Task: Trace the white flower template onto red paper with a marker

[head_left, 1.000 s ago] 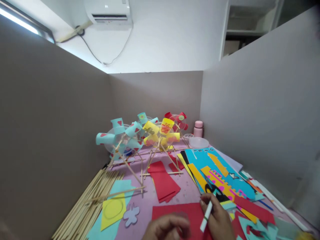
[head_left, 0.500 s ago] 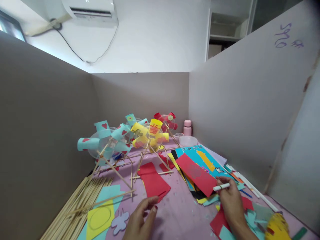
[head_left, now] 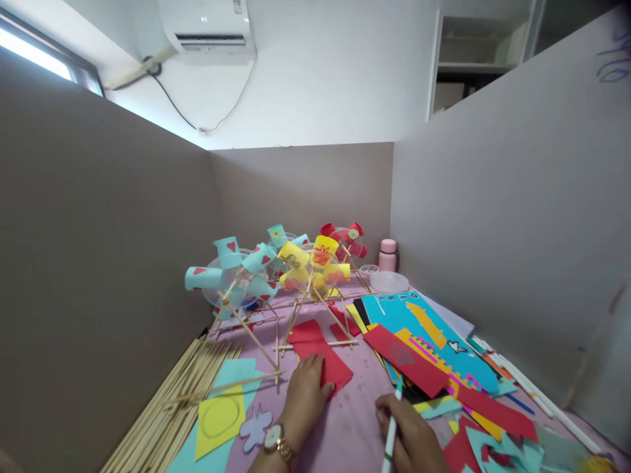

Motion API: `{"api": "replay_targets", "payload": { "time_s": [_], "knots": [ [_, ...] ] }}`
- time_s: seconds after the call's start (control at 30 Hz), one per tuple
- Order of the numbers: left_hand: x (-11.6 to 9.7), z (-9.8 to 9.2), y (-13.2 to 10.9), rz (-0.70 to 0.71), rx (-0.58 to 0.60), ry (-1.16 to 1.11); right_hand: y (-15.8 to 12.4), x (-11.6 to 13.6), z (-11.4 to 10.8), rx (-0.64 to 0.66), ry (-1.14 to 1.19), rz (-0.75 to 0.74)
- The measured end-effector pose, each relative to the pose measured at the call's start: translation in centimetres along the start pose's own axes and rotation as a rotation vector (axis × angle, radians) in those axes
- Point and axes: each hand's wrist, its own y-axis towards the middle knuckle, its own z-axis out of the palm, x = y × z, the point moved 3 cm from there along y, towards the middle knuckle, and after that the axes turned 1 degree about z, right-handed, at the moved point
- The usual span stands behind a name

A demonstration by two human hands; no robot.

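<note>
My left hand [head_left: 306, 393], with a gold watch [head_left: 274, 436] on its wrist, lies palm down on a piece of red paper [head_left: 340, 364]. Its fingers are stretched out flat. In my right hand [head_left: 411, 430] is a white marker pen [head_left: 391, 439], its teal end pointing up and away from me. To the right, a red paper strip [head_left: 409, 360] lies across a stack with a blue printed sheet [head_left: 394, 309]. Left of my left hand are a lilac splat-shaped cutout [head_left: 255, 428] and yellow paper [head_left: 220, 420] with a drawn circle.
Paper-bladed wheels on stick stands, light blue [head_left: 231, 253], yellow [head_left: 325, 252] and red [head_left: 357, 251], stand at the back. Bamboo sticks [head_left: 172, 407] line the left side. Paper scraps [head_left: 507, 447] lie front right. A pink bottle [head_left: 388, 256] stands in the far corner. Grey partitions enclose the table.
My right hand has let go of the red strip and moved left with the marker, whose teal end now shows. My left hand has reached forward onto the red paper. The view has turned left.
</note>
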Motion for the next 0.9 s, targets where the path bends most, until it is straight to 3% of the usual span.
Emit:
{"api": "replay_targets", "payload": {
  "time_s": [0.17,0.5,0.73,0.9],
  "knots": [
    [0.1,-0.1,-0.1,0.018,0.058,0.061,-0.1,-0.3,1.3,0.024,-0.100,-0.074],
    [-0.1,-1.0,0.3,0.028,0.164,0.073,0.0,0.2,0.7,0.097,-0.058,-0.021],
    [-0.2,-1.2,0.3,-0.011,0.203,0.077,0.0,0.4,0.5,0.114,-0.062,-0.016],
    [-0.6,-1.1,0.2,-0.125,0.210,0.145,-0.4,-0.3,0.6,0.161,-0.018,-0.054]
  ]
}}
